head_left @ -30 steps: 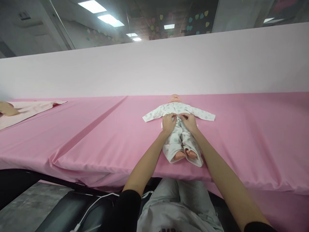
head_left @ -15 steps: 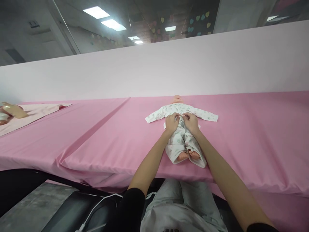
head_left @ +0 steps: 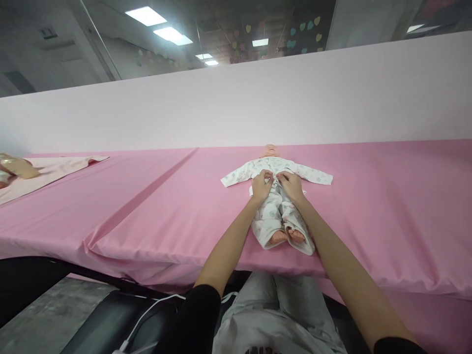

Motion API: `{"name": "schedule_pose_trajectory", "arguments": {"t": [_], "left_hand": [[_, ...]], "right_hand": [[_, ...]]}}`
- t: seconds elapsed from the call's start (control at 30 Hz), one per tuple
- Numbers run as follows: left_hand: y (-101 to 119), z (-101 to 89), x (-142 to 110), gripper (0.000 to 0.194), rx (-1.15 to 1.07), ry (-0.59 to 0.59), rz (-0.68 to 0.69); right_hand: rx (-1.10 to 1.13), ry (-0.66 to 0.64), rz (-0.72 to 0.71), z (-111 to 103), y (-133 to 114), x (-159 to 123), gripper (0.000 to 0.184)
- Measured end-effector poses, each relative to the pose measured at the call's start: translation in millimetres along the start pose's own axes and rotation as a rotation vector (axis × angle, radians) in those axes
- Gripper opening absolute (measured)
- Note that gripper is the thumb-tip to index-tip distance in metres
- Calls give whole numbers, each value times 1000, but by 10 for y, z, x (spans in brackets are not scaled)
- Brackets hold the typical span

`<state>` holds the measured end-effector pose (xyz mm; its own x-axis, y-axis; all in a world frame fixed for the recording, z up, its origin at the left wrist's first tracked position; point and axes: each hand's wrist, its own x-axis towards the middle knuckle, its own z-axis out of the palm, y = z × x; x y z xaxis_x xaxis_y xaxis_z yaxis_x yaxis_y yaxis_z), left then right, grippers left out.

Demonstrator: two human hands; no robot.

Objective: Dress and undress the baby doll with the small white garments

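Note:
A baby doll (head_left: 270, 150) lies on its back on the pink-covered table, head toward the wall and bare feet (head_left: 277, 237) toward me. It wears a white printed long-sleeved top (head_left: 243, 173), sleeves spread wide, and matching trousers (head_left: 271, 214). At the doll's waist my left hand (head_left: 262, 186) and my right hand (head_left: 291, 185) face each other, a small gap between their fingertips. Both pinch at a thin white tie string (head_left: 275, 178) there; its ends are too small to follow.
The pink sheet (head_left: 147, 196) covers the table, creased at left. A pale cloth (head_left: 55, 172) at far left bears part of another doll (head_left: 22, 168). A white wall panel (head_left: 236, 105) stands behind. A white cable (head_left: 147, 314) lies over a black seat (head_left: 99, 322) below.
My fingertips have moved slightly apart at the doll's waist. The doll and its clothes stay in place; the view has shifted a little.

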<state>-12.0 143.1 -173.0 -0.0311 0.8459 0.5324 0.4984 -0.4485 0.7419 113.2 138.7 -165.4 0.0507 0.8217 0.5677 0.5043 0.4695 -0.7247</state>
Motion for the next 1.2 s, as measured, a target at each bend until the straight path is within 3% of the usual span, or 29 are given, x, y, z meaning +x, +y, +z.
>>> {"name": "schedule_pose_trajectory", "arguments": {"t": [0.23,0.57,0.83,1.0,1.1,1.2], "left_hand": [[71,-20,-32,13,43,0,-3],[91,7,-46,15,46,48,-39],[15,23,-33,11,-102,78,22],[49,27,-40,8,-39,69,55],[62,28,-52,7,61,86,59],[35,13,-75,9,136,142,57]], "right_hand": [[-83,-35,-6,35,71,17,16],[-211,-91,108,69,36,53,13],[113,-156,217,31,114,122,29],[373,-158,285,46,159,128,25],[190,-77,253,50,126,92,20],[-90,28,132,56,69,28,16]]}}
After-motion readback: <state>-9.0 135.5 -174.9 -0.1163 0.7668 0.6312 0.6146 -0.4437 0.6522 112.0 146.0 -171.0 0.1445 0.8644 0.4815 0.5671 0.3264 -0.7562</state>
